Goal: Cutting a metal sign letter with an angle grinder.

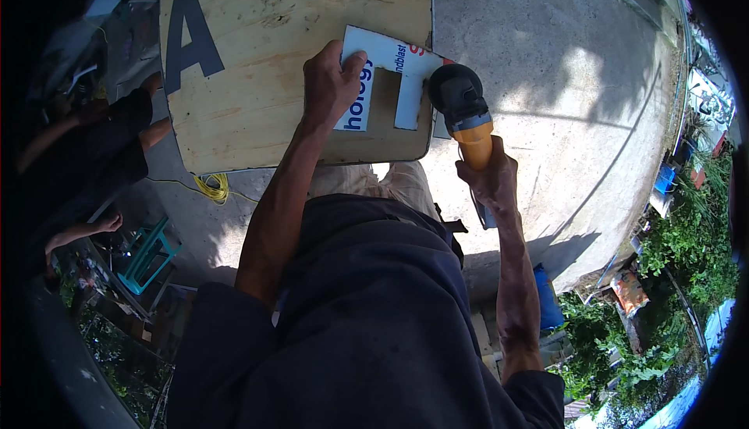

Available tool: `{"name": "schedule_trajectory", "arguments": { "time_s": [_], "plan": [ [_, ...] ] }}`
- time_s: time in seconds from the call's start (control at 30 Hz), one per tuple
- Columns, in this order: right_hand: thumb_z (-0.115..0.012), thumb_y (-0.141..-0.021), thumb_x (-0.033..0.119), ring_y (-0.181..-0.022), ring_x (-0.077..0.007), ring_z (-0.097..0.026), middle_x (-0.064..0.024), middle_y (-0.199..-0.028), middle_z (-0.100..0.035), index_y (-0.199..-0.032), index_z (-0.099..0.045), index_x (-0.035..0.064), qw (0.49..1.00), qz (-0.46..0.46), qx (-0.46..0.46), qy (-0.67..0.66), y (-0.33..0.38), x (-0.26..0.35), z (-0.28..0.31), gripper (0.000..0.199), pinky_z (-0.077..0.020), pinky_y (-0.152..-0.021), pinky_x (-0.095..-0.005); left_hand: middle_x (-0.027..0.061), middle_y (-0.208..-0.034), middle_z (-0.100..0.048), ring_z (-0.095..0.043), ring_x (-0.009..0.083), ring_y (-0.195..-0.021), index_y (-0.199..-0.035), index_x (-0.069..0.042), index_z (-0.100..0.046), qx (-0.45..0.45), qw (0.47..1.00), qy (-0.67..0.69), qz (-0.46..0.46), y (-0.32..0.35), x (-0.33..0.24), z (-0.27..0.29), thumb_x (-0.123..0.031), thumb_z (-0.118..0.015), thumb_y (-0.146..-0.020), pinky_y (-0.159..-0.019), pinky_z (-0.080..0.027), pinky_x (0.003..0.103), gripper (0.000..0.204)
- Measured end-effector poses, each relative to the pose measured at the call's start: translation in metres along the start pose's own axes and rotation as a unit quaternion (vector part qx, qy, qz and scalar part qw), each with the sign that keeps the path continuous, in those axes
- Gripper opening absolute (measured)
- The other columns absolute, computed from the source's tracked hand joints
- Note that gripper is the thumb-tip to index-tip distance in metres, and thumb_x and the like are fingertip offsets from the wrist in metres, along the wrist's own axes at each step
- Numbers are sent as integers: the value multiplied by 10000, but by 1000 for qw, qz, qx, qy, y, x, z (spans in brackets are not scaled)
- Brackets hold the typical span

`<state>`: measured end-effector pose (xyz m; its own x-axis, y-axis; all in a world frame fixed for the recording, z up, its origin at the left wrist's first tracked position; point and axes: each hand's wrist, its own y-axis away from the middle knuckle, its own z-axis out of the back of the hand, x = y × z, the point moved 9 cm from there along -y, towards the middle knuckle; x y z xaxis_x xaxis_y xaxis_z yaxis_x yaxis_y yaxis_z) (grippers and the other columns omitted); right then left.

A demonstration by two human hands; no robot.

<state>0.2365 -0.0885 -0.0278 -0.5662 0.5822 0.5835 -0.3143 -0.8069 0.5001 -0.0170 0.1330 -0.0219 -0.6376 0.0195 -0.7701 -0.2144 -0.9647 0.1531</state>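
Note:
My left hand (pixel 331 84) is closed on the left edge of a white sign panel (pixel 409 101), its thumb on top. The panel has printed lettering and a rectangular notch cut into its near side. It lies at the near right of a plywood tabletop (pixel 257 109), its right end reaching the table's edge. In my right hand (pixel 493 178) is a yellow and black angle grinder (pixel 473 138), gripped around its body. The grinder's dark round head is beside the panel's right end, just past the table edge. Whether its disc touches the panel I cannot tell.
A large dark letter shape (pixel 191 42) lies at the tabletop's far left. Yellow cord (pixel 212 187) is coiled on the floor below the table. Another person (pixel 101 144) is at the left, near a green plastic stool (pixel 148 257). Concrete floor (pixel 562 109) extends to the right, bordered by plants (pixel 679 234).

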Motion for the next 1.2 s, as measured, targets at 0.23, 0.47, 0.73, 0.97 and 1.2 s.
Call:
{"name": "schedule_trajectory", "arguments": {
  "time_s": [0.23, 0.47, 0.73, 0.97, 1.2],
  "plan": [
    [-807, -776, 218, -823, -370, -754, -207, -903, -732, -1181, -521, 46, 999, 26, -22, -19, 6, 5, 8, 525, -603, -736, -443, 217, -768, -693, -698, 363, -699, -888, 27, -640, 4, 1000, -1, -1, -3, 1, 1, -233, -714, -934, -683, -538, 435, 274],
    [-805, -780, 211, -811, -373, -755, -202, -877, -734, -1176, -529, 42, 1000, 20, -18, 4, 5, 16, 7, 511, -603, -724, -449, 223, -765, -683, -685, 385, -698, -882, 29, -651, 6, 1000, -3, -2, -8, 8, -1, -261, -712, -923, -679, -530, 455, 298],
    [-795, -783, 221, -819, -377, -756, -202, -882, -734, -1160, -531, 41, 999, 11, -29, 22, 9, 6, 11, 494, -607, -727, -444, 225, -746, -670, -664, 399, -676, -833, 26, -630, 4, 1000, -5, -14, -12, 13, -2, -274, -718, -916, -665, -519, 463, 324],
    [-799, -776, 227, -833, -360, -761, -202, -902, -734, -1149, -527, 24, 1000, 3, -30, 6, 12, 7, 19, 504, -611, -735, -435, 243, -764, -679, -686, 414, -713, -854, 30, -619, 3, 1000, -4, -24, -8, 3, -3, -241, -714, -925, -681, -534, 469, 296],
    [-806, -771, 226, -849, -379, -760, -220, -902, -737, -1151, -537, 22, 1000, -2, -13, 23, 15, 22, 14, 509, -612, -743, -447, 195, -758, -670, -659, 337, -673, -911, 11, -649, 5, 998, -35, -43, -8, 0, -6, -294, -696, -946, -659, -520, 433, 310]
  ]
}}
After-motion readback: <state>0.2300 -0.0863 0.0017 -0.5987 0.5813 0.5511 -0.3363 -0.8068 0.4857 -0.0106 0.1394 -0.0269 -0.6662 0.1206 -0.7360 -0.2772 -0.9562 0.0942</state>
